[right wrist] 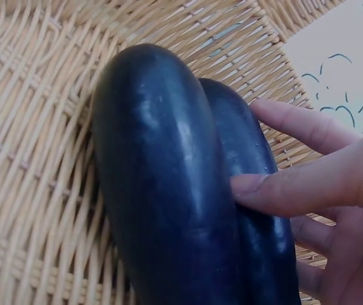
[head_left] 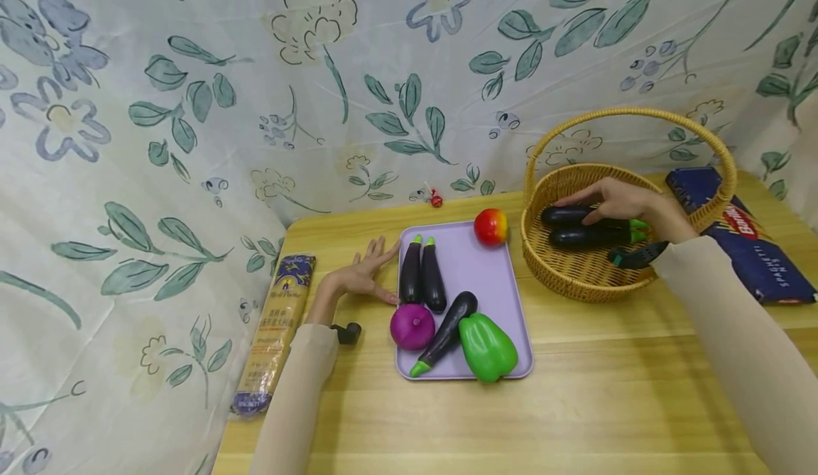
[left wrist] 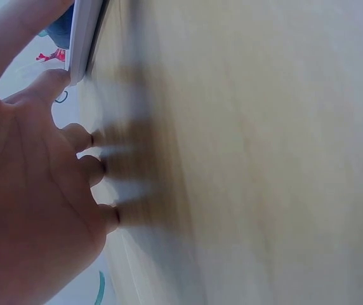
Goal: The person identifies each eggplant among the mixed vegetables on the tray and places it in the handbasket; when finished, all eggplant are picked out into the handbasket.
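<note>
In the wicker basket (head_left: 543, 276) lie two eggplants, a farther one (head_left: 562, 215) and a nearer one (head_left: 584, 237). My right hand (head_left: 623, 199) reaches in and holds the farther eggplant (right wrist: 232, 127), thumb on its near side and fingers along its far side. The nearer eggplant (right wrist: 162, 165) rests alongside on the wicker. My left hand (head_left: 361, 276), fingers spread, is at the left edge of the lilac tray (head_left: 473, 269); thumb and index finger touch its rim. On the tray are three eggplants (head_left: 447, 333), a purple onion (head_left: 412, 326), a green bell pepper (head_left: 488, 347) and a red-yellow fruit (head_left: 491, 227).
The basket's tall handle (head_left: 629, 113) arches above my right hand. A blue spaghetti pack (head_left: 767, 262) lies right of the basket, and another pasta pack (head_left: 275, 340) lies left of my left forearm. A small red item (head_left: 436, 199) sits by the patterned cloth behind the table.
</note>
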Motion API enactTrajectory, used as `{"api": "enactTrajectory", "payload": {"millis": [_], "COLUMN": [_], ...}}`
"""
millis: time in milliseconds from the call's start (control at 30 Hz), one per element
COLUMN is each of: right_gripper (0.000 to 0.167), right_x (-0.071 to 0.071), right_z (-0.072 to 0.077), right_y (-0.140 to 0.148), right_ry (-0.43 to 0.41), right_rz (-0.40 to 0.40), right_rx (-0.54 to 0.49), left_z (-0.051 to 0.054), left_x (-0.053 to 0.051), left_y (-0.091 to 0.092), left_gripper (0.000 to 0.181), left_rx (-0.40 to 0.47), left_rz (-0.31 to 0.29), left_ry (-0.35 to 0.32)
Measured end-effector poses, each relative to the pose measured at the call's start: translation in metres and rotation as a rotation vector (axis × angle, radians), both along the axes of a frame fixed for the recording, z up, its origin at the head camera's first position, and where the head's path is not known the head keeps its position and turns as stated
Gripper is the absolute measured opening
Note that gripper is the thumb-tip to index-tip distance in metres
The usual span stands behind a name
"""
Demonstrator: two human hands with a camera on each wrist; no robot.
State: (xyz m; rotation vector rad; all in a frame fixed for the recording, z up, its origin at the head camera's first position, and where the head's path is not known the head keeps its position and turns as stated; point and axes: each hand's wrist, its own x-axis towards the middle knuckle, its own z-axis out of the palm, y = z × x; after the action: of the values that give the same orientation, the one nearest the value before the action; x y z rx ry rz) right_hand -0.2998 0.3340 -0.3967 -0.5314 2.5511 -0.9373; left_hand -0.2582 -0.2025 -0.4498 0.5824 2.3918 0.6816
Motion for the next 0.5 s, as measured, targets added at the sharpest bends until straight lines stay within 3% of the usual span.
{"api": "enactTrajectory", "payload": {"millis": [400, 500], "right_gripper": [0.055, 0.053], "right_x": [-0.0013, 0.0013], "right_z": [-0.0104, -0.0071], "right_y": [0.0029, -0.0006], "right_ry": [-0.044, -0.016], "right_rz": [-0.031, -0.027], "right_rx": [-0.042, -0.036], "left_z": [-0.0001, -0.0005], "left_x": [0.0007, 0.0000], "left_y": [-0.0004, -0.0004], "left_gripper": [0.124, 0.124], "left_rx": [0.001, 0.000], "left_rz": [-0.004, -0.006], "left_ry": [-0.001, 0.000]}}
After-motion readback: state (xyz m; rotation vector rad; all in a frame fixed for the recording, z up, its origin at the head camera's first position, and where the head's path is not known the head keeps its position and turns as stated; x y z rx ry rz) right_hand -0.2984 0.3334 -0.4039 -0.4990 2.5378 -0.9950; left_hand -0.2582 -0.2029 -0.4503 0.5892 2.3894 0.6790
